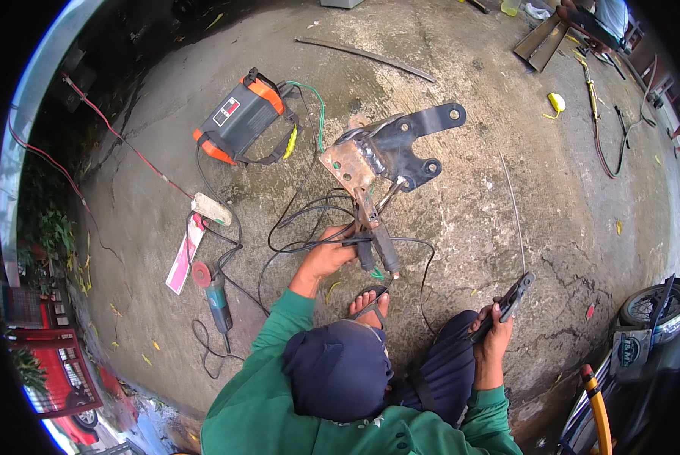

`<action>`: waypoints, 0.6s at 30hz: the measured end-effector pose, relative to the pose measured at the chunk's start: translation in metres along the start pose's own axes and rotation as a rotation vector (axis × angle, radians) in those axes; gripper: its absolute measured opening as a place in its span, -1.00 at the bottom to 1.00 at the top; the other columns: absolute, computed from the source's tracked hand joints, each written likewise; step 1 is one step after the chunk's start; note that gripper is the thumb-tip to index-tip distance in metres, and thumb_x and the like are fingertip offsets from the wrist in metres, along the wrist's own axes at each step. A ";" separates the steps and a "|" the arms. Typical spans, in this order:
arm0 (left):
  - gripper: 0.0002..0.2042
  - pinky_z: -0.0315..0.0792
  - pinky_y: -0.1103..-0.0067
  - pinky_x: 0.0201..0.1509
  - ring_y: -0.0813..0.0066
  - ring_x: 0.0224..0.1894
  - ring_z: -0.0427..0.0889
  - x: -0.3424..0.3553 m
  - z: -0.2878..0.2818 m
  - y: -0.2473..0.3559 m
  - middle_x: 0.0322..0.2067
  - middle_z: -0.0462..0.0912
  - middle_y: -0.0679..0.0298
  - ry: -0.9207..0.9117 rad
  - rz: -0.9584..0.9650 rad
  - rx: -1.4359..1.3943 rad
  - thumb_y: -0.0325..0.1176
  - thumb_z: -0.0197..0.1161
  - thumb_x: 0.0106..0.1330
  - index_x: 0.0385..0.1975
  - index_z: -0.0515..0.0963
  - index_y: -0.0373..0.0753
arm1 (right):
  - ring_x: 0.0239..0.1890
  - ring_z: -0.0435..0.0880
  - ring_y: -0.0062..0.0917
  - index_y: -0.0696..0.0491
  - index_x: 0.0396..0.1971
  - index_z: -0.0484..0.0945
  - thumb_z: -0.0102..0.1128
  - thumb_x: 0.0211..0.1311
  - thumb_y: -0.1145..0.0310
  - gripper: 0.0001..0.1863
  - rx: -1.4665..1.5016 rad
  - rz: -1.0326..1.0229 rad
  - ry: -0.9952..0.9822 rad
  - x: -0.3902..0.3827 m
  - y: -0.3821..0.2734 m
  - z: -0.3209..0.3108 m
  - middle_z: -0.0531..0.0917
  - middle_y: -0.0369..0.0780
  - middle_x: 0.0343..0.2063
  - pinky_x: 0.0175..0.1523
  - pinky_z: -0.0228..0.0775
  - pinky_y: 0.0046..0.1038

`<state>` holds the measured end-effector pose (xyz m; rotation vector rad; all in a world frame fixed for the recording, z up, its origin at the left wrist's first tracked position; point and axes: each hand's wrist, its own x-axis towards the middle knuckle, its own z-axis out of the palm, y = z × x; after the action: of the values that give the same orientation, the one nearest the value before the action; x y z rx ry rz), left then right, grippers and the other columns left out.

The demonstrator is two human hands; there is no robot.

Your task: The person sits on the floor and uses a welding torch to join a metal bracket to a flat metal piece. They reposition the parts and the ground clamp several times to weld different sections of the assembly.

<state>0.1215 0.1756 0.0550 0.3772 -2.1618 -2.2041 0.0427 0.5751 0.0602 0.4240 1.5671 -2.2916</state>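
Note:
My left hand (325, 254) is closed on a dark clamp tool (381, 243) and black cables, just below a welded metal bracket (423, 121) with a rusty plate (343, 163); its fingertips are partly hidden. My right hand (494, 334) grips a black electrode holder (517, 293) with a long thin rod (514, 212) pointing away from me. Beside the bracket sits a grey-and-orange welding machine (241, 121) with cables. An angle grinder (217, 303) lies left of my left hand, near a white power strip (209, 208).
A metal bar (362, 57) lies behind the bracket. A yellow tape measure (556, 102), a torch with hoses (594, 106) and a person (609, 19) beside steel channels (541, 45) are at upper right. A wheel (651, 307) and yellow-handled tool (598, 406) stand at lower right.

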 end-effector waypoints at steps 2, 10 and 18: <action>-0.51 0.34 0.59 -0.47 0.70 -0.51 0.46 0.004 0.003 0.000 -0.49 0.59 0.39 -0.028 -0.018 -0.005 -0.52 0.23 0.23 0.23 0.58 -0.25 | -0.66 0.52 -0.47 0.09 -0.01 0.38 0.22 0.43 0.33 -0.72 0.022 -0.041 -0.032 0.017 -0.016 0.021 0.52 -0.21 -0.54 -0.55 0.46 -0.42; -0.58 0.54 0.45 -0.25 0.50 -0.33 0.65 -0.012 0.011 -0.032 -0.32 0.75 0.20 -0.104 0.054 0.090 -0.43 0.35 0.17 0.09 0.63 -0.26 | -0.30 0.77 -0.33 0.19 0.01 0.36 0.32 0.30 0.49 -0.62 0.011 -0.319 -0.220 0.085 -0.080 0.127 0.69 0.00 -0.18 -0.22 0.73 -0.32; -0.77 0.53 0.37 -0.15 0.42 -0.26 0.67 -0.017 0.016 -0.074 -0.33 0.73 0.18 -0.134 -0.046 0.052 -0.32 0.43 0.24 -0.18 0.70 -0.28 | -0.11 0.76 -0.23 0.22 0.05 0.36 0.35 0.27 0.48 -0.56 -0.166 -0.527 -0.411 0.102 -0.101 0.191 0.70 0.02 -0.10 0.04 0.67 -0.20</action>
<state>0.1462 0.1971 -0.0156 0.2920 -2.3044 -2.2624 -0.1038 0.4201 0.1683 -0.5338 1.7695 -2.3624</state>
